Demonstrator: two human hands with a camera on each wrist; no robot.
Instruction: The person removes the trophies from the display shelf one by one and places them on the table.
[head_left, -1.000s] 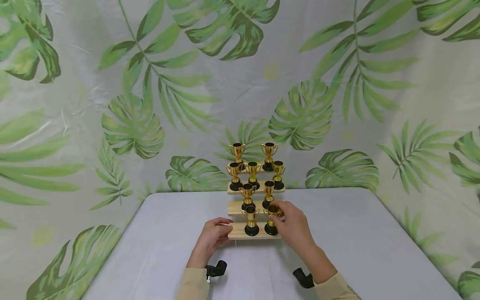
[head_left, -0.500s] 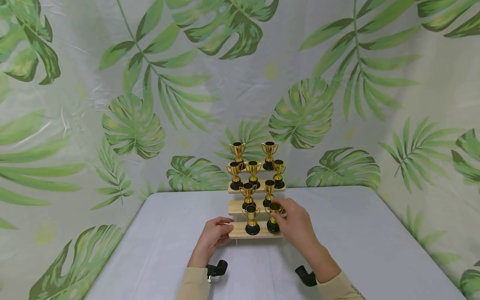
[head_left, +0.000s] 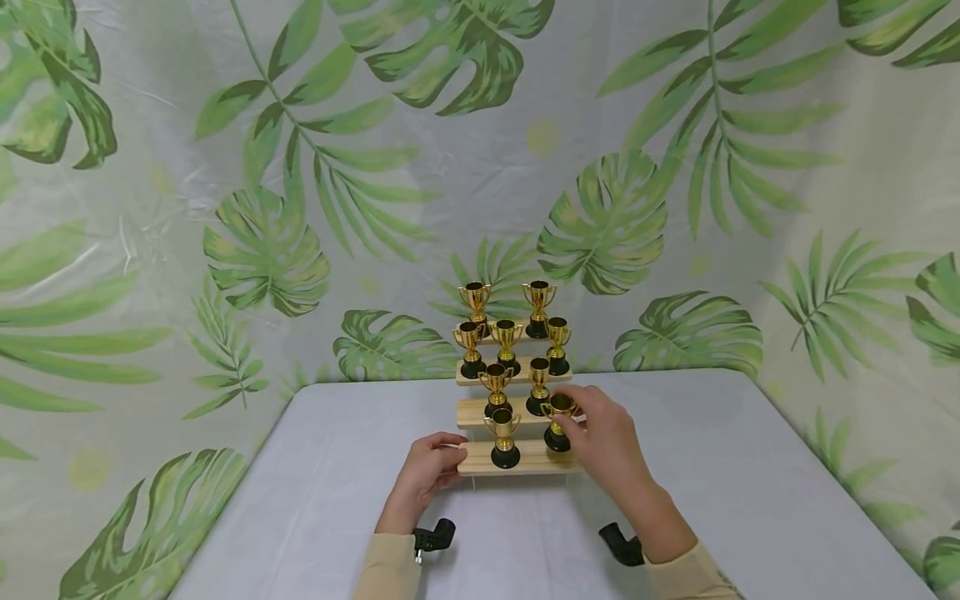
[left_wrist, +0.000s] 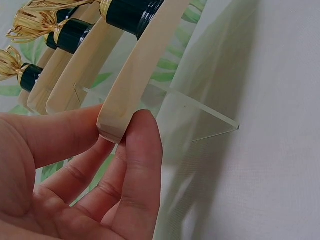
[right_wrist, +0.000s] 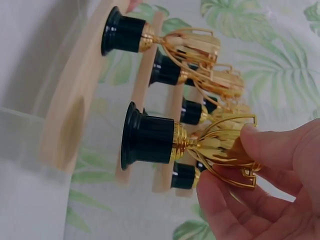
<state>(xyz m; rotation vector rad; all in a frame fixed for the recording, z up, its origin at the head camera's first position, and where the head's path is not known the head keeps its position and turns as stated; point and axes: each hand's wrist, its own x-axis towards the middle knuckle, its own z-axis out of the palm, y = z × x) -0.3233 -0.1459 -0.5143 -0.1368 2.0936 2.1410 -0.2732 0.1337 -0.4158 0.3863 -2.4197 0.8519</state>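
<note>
Fingers point(right_wrist: 260, 150) of right hand point(head_left: 611, 442) pinch trophy point(head_left: 558, 421), now lifted right off bottom step point(head_left: 480, 460); left hand point(head_left: 423, 475) grips step's end.

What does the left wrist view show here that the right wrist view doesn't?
Left wrist only: the left hand pinching the end of the lowest wooden shelf, and the clear acrylic support under it.
Right wrist only: the right hand gripping a gold trophy by its cup, its black base lifted clear of the shelf.
Both: the wooden tiers carrying other trophies.
</note>
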